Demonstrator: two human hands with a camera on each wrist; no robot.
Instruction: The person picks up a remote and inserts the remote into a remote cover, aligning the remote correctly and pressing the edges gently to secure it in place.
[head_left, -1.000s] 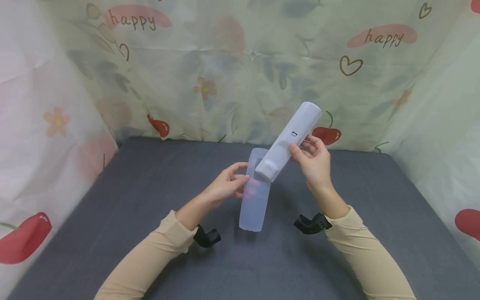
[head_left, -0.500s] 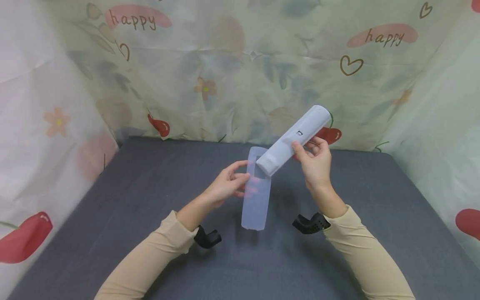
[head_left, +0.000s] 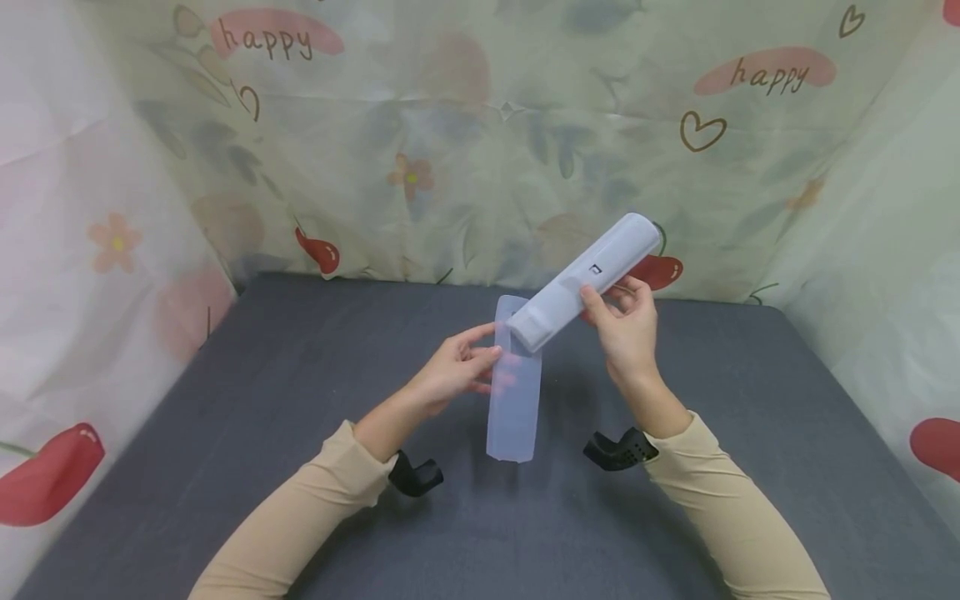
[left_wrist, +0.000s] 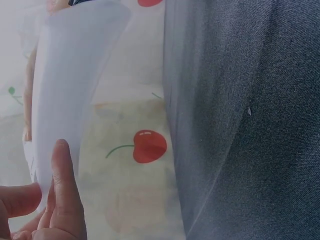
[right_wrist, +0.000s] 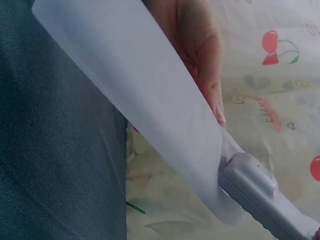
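Head view: left hand [head_left: 453,368] pinches cover [head_left: 514,421]; right hand [head_left: 628,332] grips tube [head_left: 572,287], angled toward two o'clock. Turning it toward twelve should align both.

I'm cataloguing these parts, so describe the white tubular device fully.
The white tubular device is long and smooth and looks like hard plastic. A small dark-edged mark sits on its face; the right wrist view shows a round-cornered end with a seam along the side. It slants in midair, upper end to the right. The right hand's grip is near its middle. Its lower end overlaps the translucent sleeve in the head view; whether they touch is unclear.
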